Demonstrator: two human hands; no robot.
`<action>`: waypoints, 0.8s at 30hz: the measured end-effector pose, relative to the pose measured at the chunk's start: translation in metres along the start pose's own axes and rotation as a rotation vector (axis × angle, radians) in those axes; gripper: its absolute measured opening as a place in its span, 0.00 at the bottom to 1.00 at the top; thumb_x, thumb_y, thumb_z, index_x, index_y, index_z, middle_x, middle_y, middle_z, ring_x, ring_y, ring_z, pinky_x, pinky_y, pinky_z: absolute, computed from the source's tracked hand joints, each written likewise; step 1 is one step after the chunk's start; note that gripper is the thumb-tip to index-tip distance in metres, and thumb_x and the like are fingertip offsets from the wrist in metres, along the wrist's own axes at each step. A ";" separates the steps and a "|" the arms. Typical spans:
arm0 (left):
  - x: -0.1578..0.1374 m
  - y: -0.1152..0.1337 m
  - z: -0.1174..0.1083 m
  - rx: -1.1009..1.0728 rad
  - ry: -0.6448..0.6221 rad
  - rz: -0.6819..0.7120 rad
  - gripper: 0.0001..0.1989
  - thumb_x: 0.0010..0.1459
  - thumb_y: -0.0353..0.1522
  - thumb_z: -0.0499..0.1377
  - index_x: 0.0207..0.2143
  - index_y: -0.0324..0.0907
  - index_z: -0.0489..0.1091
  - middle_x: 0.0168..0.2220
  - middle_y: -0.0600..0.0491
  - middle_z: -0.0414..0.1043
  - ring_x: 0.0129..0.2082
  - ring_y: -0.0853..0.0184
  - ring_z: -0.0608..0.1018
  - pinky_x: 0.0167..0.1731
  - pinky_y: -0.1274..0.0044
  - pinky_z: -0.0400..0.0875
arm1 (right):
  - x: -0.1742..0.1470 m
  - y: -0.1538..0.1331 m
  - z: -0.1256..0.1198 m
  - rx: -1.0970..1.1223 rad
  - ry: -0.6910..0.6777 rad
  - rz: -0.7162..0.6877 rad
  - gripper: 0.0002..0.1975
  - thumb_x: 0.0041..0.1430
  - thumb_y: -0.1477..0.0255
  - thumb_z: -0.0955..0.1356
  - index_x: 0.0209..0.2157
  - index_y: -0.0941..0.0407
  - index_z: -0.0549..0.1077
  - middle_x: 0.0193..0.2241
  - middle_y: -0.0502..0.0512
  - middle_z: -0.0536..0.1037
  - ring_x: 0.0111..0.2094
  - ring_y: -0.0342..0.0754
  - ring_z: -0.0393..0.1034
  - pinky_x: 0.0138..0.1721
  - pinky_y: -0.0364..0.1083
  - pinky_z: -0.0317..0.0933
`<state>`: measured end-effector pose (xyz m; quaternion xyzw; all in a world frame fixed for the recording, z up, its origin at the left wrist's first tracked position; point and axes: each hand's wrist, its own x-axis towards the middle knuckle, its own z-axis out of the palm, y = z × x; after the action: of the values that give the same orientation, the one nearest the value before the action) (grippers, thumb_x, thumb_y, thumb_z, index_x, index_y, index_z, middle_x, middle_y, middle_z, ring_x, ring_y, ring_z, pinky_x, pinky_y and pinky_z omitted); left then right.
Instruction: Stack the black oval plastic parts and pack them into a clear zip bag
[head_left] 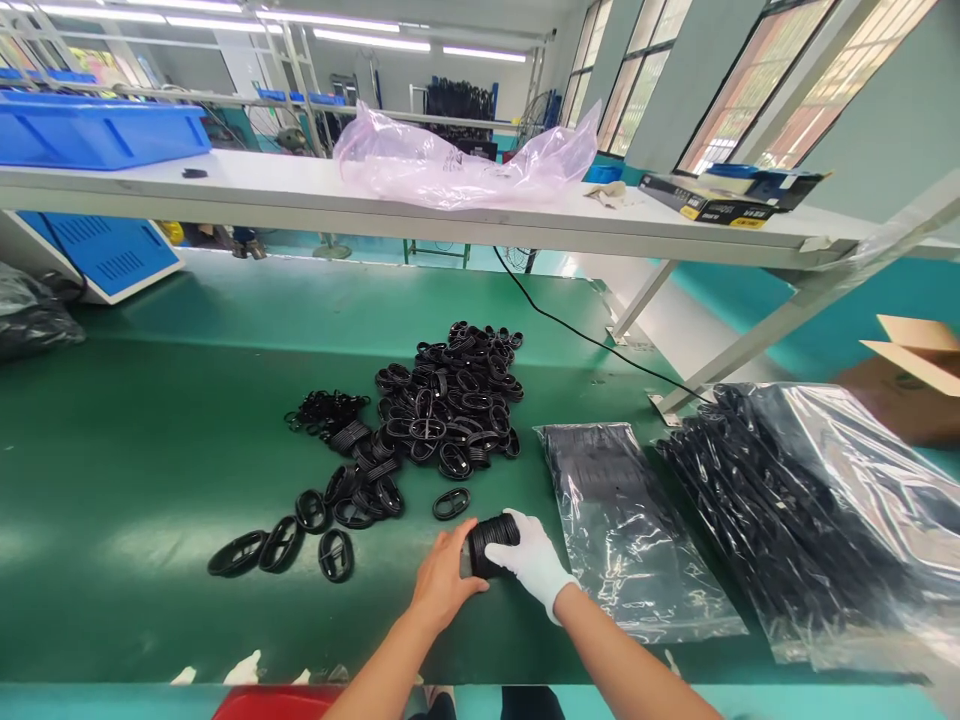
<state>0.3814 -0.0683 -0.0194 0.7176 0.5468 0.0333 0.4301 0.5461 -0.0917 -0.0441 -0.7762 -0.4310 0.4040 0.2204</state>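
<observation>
My two hands meet at one stack of black oval rings (493, 545), near the front edge of the green bench (112, 450). Left hand (441, 578), bare: fingers and thumb are partly spread and curved about the stack's left end. Right hand (532, 558), in a white glove: fingers bend over the right end, thumb across the front face; the grip is closed to the stack's width. The rings between them stand face to face in a row

Status: I judge the work to be partway along. Grouped: the held stack, plus several short runs of rings (367, 485) left of it. Ungrouped: the large heap (457, 400) behind my hands, one lone ring (451, 504) just beyond the stack, and a smaller pile of thin loops (330, 414) at the heap's left. Four oval pieces (282, 545) lie apart at the left front. To my right lie a flat clear bag (630, 540) with dark contents and a pile of filled bags (810, 510); whether these contain the same rings, I cannot tell
</observation>
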 end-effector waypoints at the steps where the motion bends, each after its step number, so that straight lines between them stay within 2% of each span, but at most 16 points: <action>1: 0.002 0.000 0.001 0.012 -0.004 0.018 0.38 0.42 0.31 0.62 0.57 0.51 0.53 0.50 0.53 0.64 0.50 0.64 0.66 0.48 0.77 0.60 | 0.001 0.001 -0.001 0.000 -0.003 0.005 0.35 0.39 0.65 0.69 0.52 0.59 0.62 0.43 0.59 0.65 0.44 0.51 0.65 0.48 0.47 0.58; 7: 0.003 -0.006 0.004 0.044 -0.016 0.050 0.40 0.42 0.30 0.61 0.58 0.48 0.51 0.52 0.53 0.63 0.52 0.63 0.64 0.49 0.75 0.60 | -0.008 -0.011 0.009 -0.090 0.031 0.095 0.47 0.34 0.61 0.70 0.57 0.62 0.53 0.50 0.64 0.60 0.49 0.57 0.62 0.49 0.49 0.57; 9: 0.003 -0.007 -0.001 0.003 -0.050 0.081 0.40 0.41 0.30 0.61 0.58 0.47 0.52 0.54 0.52 0.61 0.50 0.62 0.65 0.48 0.74 0.62 | -0.011 -0.017 0.011 -0.136 0.050 0.125 0.47 0.34 0.60 0.70 0.56 0.61 0.53 0.50 0.64 0.61 0.48 0.58 0.63 0.48 0.50 0.57; 10: 0.004 -0.006 -0.006 -0.019 -0.049 0.097 0.37 0.42 0.31 0.60 0.57 0.47 0.54 0.55 0.52 0.60 0.47 0.63 0.67 0.46 0.74 0.63 | -0.012 -0.019 0.011 -0.151 0.051 0.135 0.46 0.34 0.60 0.70 0.56 0.60 0.53 0.49 0.63 0.61 0.48 0.57 0.63 0.48 0.50 0.58; 12: 0.010 -0.004 -0.020 0.011 0.033 0.098 0.28 0.47 0.30 0.56 0.53 0.48 0.58 0.54 0.53 0.59 0.44 0.66 0.69 0.42 0.76 0.66 | -0.013 -0.022 0.010 -0.163 0.042 0.147 0.45 0.33 0.60 0.70 0.55 0.60 0.54 0.49 0.62 0.61 0.48 0.57 0.63 0.48 0.49 0.58; 15: 0.023 0.002 -0.039 0.356 0.176 0.045 0.19 0.52 0.26 0.50 0.47 0.47 0.64 0.50 0.52 0.61 0.46 0.66 0.67 0.41 0.75 0.65 | -0.013 -0.023 0.009 -0.160 0.031 0.155 0.44 0.33 0.59 0.70 0.53 0.59 0.56 0.48 0.61 0.61 0.48 0.56 0.63 0.48 0.49 0.58; 17: 0.029 0.006 -0.044 0.555 0.169 0.012 0.15 0.52 0.25 0.49 0.42 0.44 0.67 0.45 0.49 0.64 0.46 0.63 0.66 0.41 0.72 0.64 | -0.013 -0.023 0.009 -0.157 0.035 0.160 0.43 0.33 0.59 0.70 0.53 0.58 0.57 0.48 0.60 0.61 0.47 0.56 0.64 0.47 0.49 0.58; 20: 0.022 0.007 -0.038 0.610 0.147 -0.021 0.11 0.54 0.26 0.49 0.35 0.42 0.69 0.39 0.48 0.66 0.42 0.61 0.69 0.38 0.70 0.64 | -0.013 -0.021 0.009 -0.149 0.049 0.147 0.42 0.33 0.60 0.70 0.52 0.58 0.57 0.48 0.60 0.61 0.47 0.56 0.64 0.47 0.48 0.58; 24: -0.012 0.004 -0.021 0.585 0.045 -0.077 0.08 0.52 0.31 0.54 0.36 0.43 0.68 0.38 0.51 0.68 0.38 0.63 0.72 0.34 0.73 0.66 | -0.013 -0.019 0.010 -0.153 0.063 0.117 0.39 0.34 0.60 0.70 0.51 0.57 0.60 0.47 0.61 0.62 0.46 0.56 0.64 0.46 0.49 0.59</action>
<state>0.3683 -0.0662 0.0015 0.7890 0.5692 -0.1263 0.1937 0.5245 -0.0928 -0.0305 -0.8268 -0.4075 0.3576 0.1498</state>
